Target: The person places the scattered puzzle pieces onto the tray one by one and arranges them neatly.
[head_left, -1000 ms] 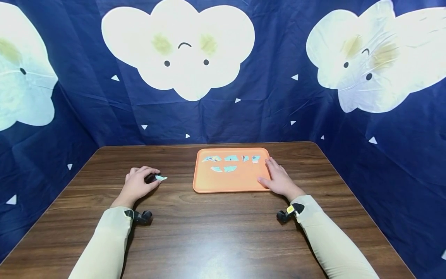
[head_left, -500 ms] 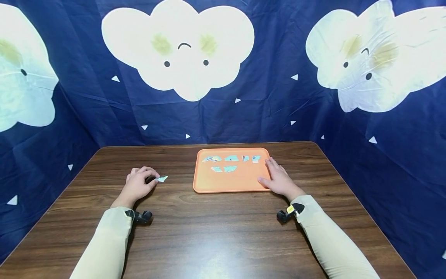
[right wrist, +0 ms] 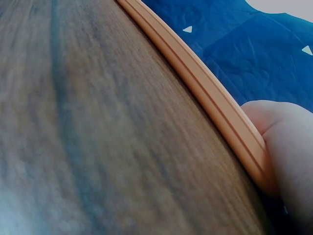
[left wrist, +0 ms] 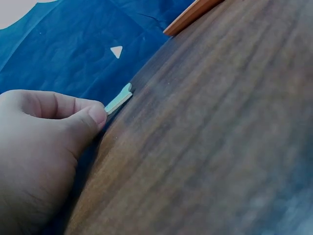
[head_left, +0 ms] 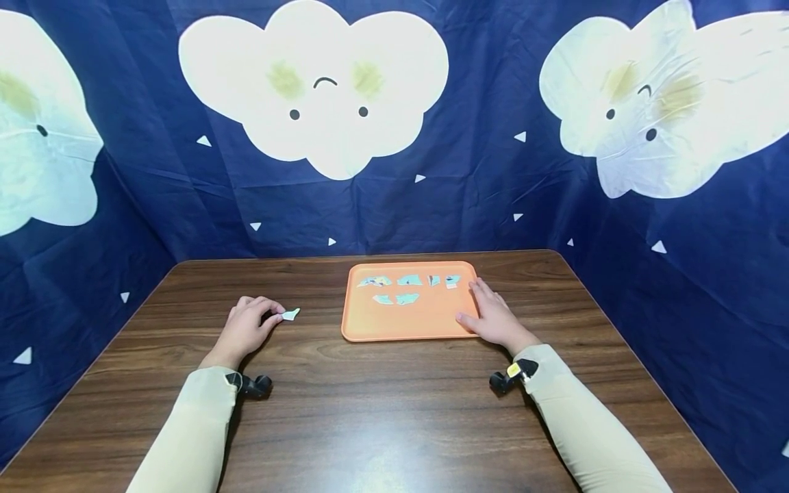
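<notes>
My left hand (head_left: 249,324) pinches a pale blue puzzle piece (head_left: 291,314) between thumb and index finger, left of the orange tray (head_left: 394,324). In the left wrist view the irregular piece (left wrist: 120,99) sticks out past the thumb tip, just above the table or touching it; I cannot tell which. My right hand (head_left: 493,316) rests on the tray's right rim, fingers fairly straight, thumb over the inside. The right wrist view shows the thumb at the tray's near side wall (right wrist: 195,88); the other fingers are hidden there.
Several irregular picture pieces lie flat in the tray: a multicoloured one (head_left: 374,281) in the back row, a pale blue one (head_left: 407,298) before it. Behind the brown wooden table (head_left: 382,411) hangs a dark blue curtain (head_left: 481,212) with white clouds.
My left hand has closed its pinch on the pale blue piece and shifted slightly right with it. The piece has turned a little. My right hand and the tray stay put.
</notes>
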Action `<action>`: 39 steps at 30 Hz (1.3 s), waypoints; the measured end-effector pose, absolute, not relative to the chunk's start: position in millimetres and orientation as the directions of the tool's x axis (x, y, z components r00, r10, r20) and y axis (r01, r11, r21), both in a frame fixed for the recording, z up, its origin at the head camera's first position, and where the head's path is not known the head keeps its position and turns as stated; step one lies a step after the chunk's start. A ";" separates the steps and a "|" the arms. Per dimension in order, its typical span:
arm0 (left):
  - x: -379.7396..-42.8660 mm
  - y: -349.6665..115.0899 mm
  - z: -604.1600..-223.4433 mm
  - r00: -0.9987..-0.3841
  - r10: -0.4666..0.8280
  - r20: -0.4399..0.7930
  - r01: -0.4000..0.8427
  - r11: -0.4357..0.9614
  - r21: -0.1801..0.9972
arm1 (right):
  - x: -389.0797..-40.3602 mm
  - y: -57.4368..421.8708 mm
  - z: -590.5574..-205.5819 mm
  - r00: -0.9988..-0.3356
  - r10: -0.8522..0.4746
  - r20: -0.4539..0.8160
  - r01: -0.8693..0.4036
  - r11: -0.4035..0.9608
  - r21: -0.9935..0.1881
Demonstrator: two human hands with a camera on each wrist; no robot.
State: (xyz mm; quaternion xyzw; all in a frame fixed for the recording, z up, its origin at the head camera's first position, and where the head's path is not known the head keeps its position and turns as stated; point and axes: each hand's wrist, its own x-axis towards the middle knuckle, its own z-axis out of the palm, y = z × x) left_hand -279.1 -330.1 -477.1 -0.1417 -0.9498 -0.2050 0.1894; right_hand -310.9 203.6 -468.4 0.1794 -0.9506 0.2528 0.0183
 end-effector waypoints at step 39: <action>-282.2 -195.7 -455.6 -0.866 0.070 0.495 0.291 0.876 0.385 | -314.7 206.1 -474.5 -0.931 -0.334 0.148 -0.363 0.806 -0.467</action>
